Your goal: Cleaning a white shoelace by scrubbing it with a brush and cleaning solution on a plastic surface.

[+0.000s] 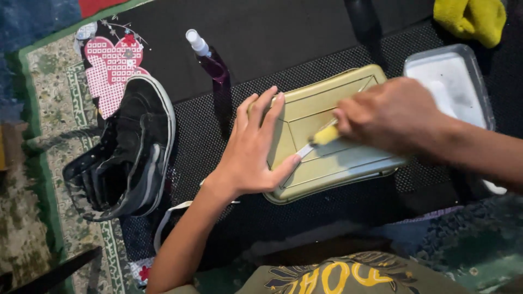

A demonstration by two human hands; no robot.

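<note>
An olive-yellow rectangular tray (348,163) lies upside down on a black mesh mat (201,136). My left hand (256,147) rests flat on the tray's left end, fingers spread, thumb along its front edge. My right hand (392,114) is above the tray's middle and grips a small brush with a yellow handle (326,134); its pale tip (305,151) touches the tray near my left thumb. The right hand is blurred.
A black high-top shoe with a white sole (128,149) lies on its side at the left. A purple spray bottle with a white nozzle (210,60) stands behind my left hand. A grey tub of whitish liquid (452,81) sits at the right, a yellow cloth (474,19) behind it.
</note>
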